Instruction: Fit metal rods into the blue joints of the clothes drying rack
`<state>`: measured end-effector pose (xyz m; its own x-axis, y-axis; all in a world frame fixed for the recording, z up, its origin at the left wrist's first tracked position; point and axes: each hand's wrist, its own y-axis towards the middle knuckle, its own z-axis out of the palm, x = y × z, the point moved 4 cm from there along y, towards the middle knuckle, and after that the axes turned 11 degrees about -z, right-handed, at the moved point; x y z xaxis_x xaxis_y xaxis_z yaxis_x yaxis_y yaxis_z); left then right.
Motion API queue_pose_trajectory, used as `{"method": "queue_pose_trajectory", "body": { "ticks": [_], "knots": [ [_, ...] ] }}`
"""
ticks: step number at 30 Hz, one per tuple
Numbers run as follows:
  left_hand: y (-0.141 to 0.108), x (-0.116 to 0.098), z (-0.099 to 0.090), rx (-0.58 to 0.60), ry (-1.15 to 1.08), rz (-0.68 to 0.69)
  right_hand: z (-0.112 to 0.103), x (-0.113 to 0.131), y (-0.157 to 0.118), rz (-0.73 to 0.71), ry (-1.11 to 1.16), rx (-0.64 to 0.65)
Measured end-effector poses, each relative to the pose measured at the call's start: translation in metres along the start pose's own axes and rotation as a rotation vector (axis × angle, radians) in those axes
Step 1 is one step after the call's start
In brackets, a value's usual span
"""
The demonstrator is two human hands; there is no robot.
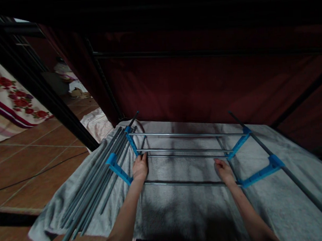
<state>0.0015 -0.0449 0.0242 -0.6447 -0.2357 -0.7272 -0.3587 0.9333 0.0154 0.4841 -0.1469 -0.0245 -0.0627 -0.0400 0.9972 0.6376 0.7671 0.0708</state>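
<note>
A frame of grey metal tubes with blue plastic brackets lies on a grey blanket. My left hand (140, 167) is closed around the frame's inner left side, near the end of a thin crossbar (184, 156) and beside a blue bracket (120, 173). On the other side my right hand (224, 170) has its fingers curled at the right end of the same crossbar, next to a blue bracket (238, 145). A nearer crossbar (182, 183) passes under both forearms. What exactly the fingers grip is partly hidden.
Several loose grey tubes (95, 180) lie at the left on the blanket (186, 208). Black metal posts (56, 103) and a dark red curtain (186, 91) stand around it. Floral cloth (18, 98) hangs at the left above a tiled floor (45, 157).
</note>
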Motion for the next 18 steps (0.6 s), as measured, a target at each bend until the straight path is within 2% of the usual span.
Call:
{"method": "queue_pose_trajectory", "body": {
  "ticks": [4,6,8,11,18],
  "knots": [
    [-0.003,-0.002,0.008,-0.017,0.530,0.163,0.005,0.011,-0.003,-0.195,-0.275,0.019],
    [-0.002,-0.003,0.010,-0.021,0.648,0.195,0.009,0.020,-0.002,-0.317,-0.418,0.049],
    [-0.001,-0.004,0.010,-0.024,0.696,0.207,0.013,0.025,0.000,-0.383,-0.515,0.090],
    [0.000,-0.005,0.010,-0.023,0.698,0.208,0.016,0.025,0.004,-0.388,-0.565,0.135],
    [0.001,-0.002,0.014,0.009,0.665,0.209,0.017,0.022,0.018,-0.366,-0.516,0.176]
  ]
}}
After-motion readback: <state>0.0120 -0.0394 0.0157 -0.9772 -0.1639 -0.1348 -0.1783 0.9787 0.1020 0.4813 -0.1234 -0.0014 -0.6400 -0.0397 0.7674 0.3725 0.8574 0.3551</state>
